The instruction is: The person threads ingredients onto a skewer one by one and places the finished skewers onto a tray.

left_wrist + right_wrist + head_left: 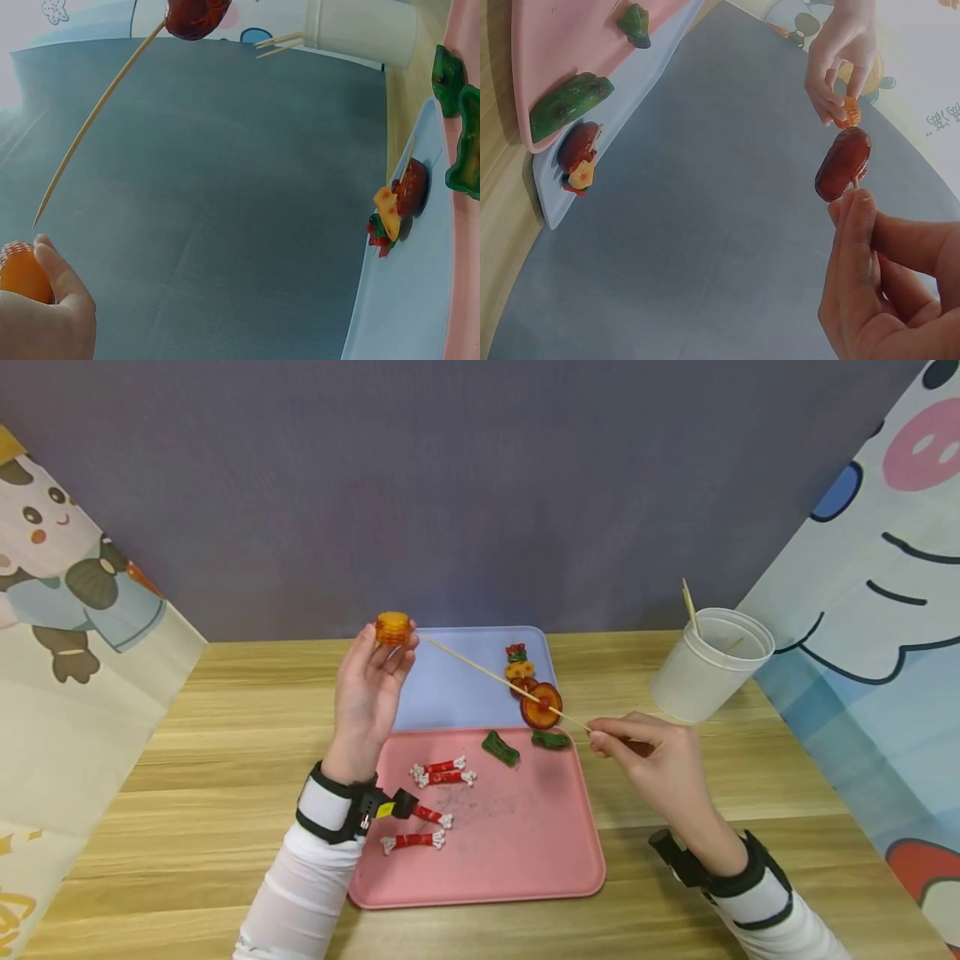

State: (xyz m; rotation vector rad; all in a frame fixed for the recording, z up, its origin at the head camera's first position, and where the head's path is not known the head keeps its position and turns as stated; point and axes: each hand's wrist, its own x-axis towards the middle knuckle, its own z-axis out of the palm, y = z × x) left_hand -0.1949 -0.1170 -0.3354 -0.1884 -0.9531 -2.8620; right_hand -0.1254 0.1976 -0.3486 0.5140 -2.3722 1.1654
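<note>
My left hand [372, 693] is raised over the left side of the trays and holds an orange ridged toy food piece [393, 628] at its fingertips. My right hand [652, 756] pinches the lower end of a thin wooden skewer [480, 668]. On that skewer sits a round brown-and-orange slice [542, 706], a short way above the fingers. The skewer slants up to the left, its bare tip close to the orange piece. In the left wrist view, a small gap shows between the tip and the left thumb. The right wrist view shows the slice [844, 165] edge-on, hiding most of the skewer.
On the blue tray [442, 693] lies a loaded skewer [519, 669] with red, green, yellow and brown pieces. The pink tray [517, 852] in front holds two green pieces [500, 748] and several red bone-shaped pieces [412, 841]. A white cup [705, 672] with skewers stands at the right.
</note>
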